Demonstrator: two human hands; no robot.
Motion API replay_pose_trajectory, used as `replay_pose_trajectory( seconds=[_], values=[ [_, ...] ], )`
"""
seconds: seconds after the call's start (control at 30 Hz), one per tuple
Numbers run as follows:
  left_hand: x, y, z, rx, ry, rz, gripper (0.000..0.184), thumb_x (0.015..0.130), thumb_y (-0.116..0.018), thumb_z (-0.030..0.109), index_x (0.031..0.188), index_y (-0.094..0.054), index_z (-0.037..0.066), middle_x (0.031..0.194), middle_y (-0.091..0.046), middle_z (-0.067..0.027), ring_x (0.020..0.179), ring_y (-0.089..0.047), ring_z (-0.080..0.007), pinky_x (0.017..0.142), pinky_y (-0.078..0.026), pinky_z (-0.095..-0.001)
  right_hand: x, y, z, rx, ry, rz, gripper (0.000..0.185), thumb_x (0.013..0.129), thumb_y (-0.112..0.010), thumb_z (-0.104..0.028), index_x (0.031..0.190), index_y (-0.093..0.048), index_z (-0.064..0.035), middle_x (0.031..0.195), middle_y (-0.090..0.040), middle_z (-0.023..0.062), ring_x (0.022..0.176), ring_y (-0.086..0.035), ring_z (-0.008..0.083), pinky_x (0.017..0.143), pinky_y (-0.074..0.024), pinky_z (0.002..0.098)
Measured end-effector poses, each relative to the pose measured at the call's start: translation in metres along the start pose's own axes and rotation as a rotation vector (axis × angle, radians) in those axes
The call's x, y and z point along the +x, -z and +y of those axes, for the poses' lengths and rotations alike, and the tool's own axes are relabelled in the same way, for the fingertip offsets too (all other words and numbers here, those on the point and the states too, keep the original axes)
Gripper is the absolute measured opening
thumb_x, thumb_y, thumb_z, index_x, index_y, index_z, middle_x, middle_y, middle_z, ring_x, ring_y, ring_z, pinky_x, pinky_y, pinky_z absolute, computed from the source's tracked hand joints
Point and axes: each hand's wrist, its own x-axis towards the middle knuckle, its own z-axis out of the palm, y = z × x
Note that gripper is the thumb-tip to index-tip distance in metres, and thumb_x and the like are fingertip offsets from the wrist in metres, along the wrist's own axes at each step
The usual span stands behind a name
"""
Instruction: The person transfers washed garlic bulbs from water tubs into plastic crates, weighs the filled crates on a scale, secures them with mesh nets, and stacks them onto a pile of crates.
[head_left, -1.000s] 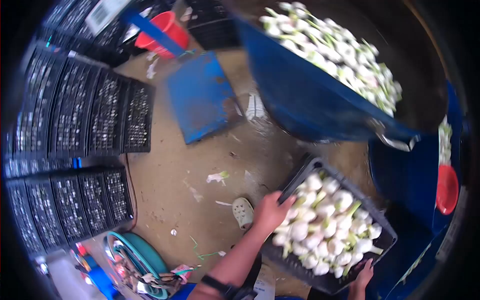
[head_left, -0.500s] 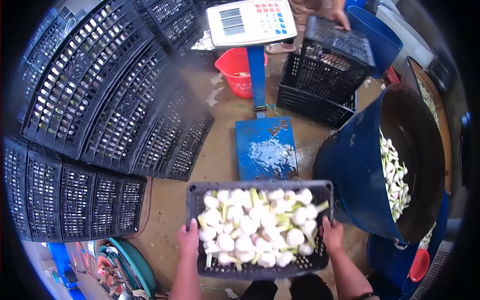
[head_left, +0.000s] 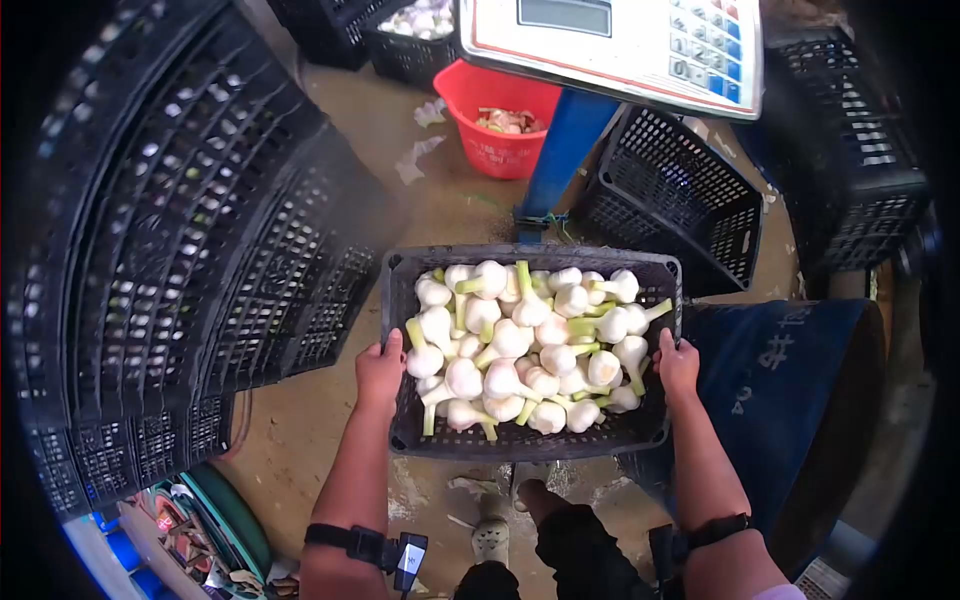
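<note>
Head cam, only view: you've got the black crate (head_left: 440, 446) of garlic bulbs (head_left: 510, 340) in front of you, roughly level, at the foot of the scale (head_left: 620, 45). Your hands are well apart, one per short end: left hand (head_left: 380, 372) clamped on the left wall, right hand (head_left: 679, 367) on the right. Thumbs show at the rim; the other fingers are mostly hidden. Crate hides whatever's under it, so can't tell if it's bearing on anything or hanging free.

Step in hand, my read: two-handed hold of a loaded crate by the scale. Next move calls for both ends kept even; bulbs are piled loose and a few stems poke over the right rim, so a tilt could spill some. Watch your right elbow too, blue tub (head_left: 770, 370) is close on that side.

Writing: no brand I can make out. Scale display looks blank; keypad is red and blue keys, legends too small. Blue tub has white painted characters, maybe "04" below, not sure. Red bucket (head_left: 500, 150) carries faint pale lettering, unreadable. Same for the tag (head_left: 410, 560) on your left arm strap.
</note>
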Motion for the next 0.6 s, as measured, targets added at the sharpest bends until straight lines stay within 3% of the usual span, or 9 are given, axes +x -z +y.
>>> replay_pose_trajectory(
  seconds=[0.1, 0.2, 0.27, 0.3, 0.37, 0.47, 0.5, 0.57, 0.6],
  values=[
    [0.005, -0.012, 0.002, -0.009, 0.046, -0.005, 0.036, 0.088, -0.055, 0.032, 0.066, -0.055, 0.003, 0.059, -0.052, -0.0018, 0.054, -0.048, -0.0102, 0.054, -0.042, -0.0257, 0.011, 0.002, 0.008, 0.028, -0.083, -0.077, 0.031, 0.088, -0.053, -0.029, 0.071, -0.053, -0.0031, 0.057, -0.053, 0.0015, 0.046, -0.048, 0.0085, 0.044, -0.0383, 0.023],
    [-0.005, -0.006, 0.001, -0.031, 0.08, -0.007, 0.029, 0.084, -0.06, 0.027, 0.078, -0.059, -0.001, 0.078, -0.058, -0.0094, 0.073, -0.056, -0.0173, 0.07, -0.046, -0.031, 0.0, 0.007, 0.001, 0.017, -0.079, -0.13, 0.027, 0.084, -0.058, -0.024, 0.083, -0.054, 0.0025, 0.072, -0.059, 0.0107, 0.062, -0.057, 0.0183, 0.056, -0.0456, 0.0301],
    [-0.023, -0.01, 0.003, 0.562, -0.566, 0.419, 0.028, 0.078, -0.064, 0.02, 0.094, -0.059, -0.003, 0.103, -0.055, -0.0171, 0.097, -0.052, -0.0285, 0.086, -0.041, -0.0374, -0.015, 0.001, -0.012, -0.492, 0.465, 0.347, 0.035, 0.078, -0.061, -0.014, 0.105, -0.05, 0.0049, 0.1, -0.056, 0.0198, 0.089, -0.056, 0.0296, 0.079, -0.0444, 0.0376],
    [-0.037, -0.013, 0.011, 0.563, -0.567, 0.403, 0.028, 0.078, -0.064, 0.02, 0.094, -0.059, -0.003, 0.103, -0.055, -0.0171, 0.097, -0.052, -0.0285, 0.086, -0.041, -0.0374, -0.024, 0.007, -0.031, -0.446, 0.445, 0.256, 0.051, 0.072, -0.061, -0.006, 0.119, -0.043, 0.004, 0.116, -0.046, 0.0248, 0.105, -0.046, 0.0379, 0.093, -0.0356, 0.0422],
    [-0.072, -0.024, 0.029, 0.558, -0.681, 0.354, 0.035, 0.072, -0.067, 0.014, 0.103, -0.058, -0.001, 0.117, -0.047, -0.0196, 0.108, -0.044, -0.0354, 0.093, -0.035, -0.0419, -0.035, 0.004, -0.055, -0.441, 0.623, 0.285, 0.047, 0.072, -0.059, -0.001, 0.117, -0.046, 0.0, 0.106, -0.052, 0.016, 0.088, -0.052, 0.0282, 0.081, -0.0428, 0.0373],
    [-0.1, -0.042, 0.022, 0.43, -0.795, 0.126, 0.032, 0.072, -0.066, 0.012, 0.101, -0.06, 0.001, 0.114, -0.05, -0.0174, 0.105, -0.046, -0.0342, 0.091, -0.036, -0.0425, -0.054, -0.007, -0.074, -0.373, 0.683, -0.123, 0.044, 0.068, -0.061, 0.001, 0.111, -0.053, -0.0033, 0.099, -0.056, 0.0128, 0.084, -0.055, 0.0282, 0.076, -0.0453, 0.0383],
    [-0.109, -0.048, 0.021, 0.47, -0.779, 0.089, 0.032, 0.07, -0.067, 0.01, 0.1, -0.06, 0.001, 0.113, -0.05, -0.0167, 0.104, -0.047, -0.0329, 0.09, -0.037, -0.0428, -0.063, -0.01, -0.087, -0.504, 0.812, -0.22, 0.044, 0.07, -0.061, -0.006, 0.113, -0.052, -0.0069, 0.103, -0.056, 0.0133, 0.088, -0.055, 0.0283, 0.077, -0.0455, 0.0386],
    [-0.119, -0.055, 0.011, 0.47, -0.751, 0.01, 0.032, 0.071, -0.066, 0.002, 0.101, -0.058, 0.001, 0.114, -0.048, -0.015, 0.104, -0.049, -0.0284, 0.087, -0.042, -0.0355, -0.074, -0.024, -0.103, -0.797, 0.732, -0.511, 0.044, 0.073, -0.062, -0.016, 0.116, -0.052, -0.0125, 0.104, -0.055, 0.0138, 0.093, -0.054, 0.0305, 0.078, -0.0457, 0.0396],
    [-0.123, -0.058, 0.006, 0.47, -0.755, 0.011, 0.032, 0.071, -0.066, 0.002, 0.101, -0.058, 0.001, 0.114, -0.048, -0.015, 0.104, -0.049, -0.0284, 0.087, -0.042, -0.0355, -0.077, -0.031, -0.1, -0.795, 0.733, -0.508, 0.044, 0.073, -0.062, -0.016, 0.116, -0.052, -0.0125, 0.104, -0.055, 0.0138, 0.093, -0.054, 0.0305, 0.078, -0.0457, 0.0396]
  ],
)
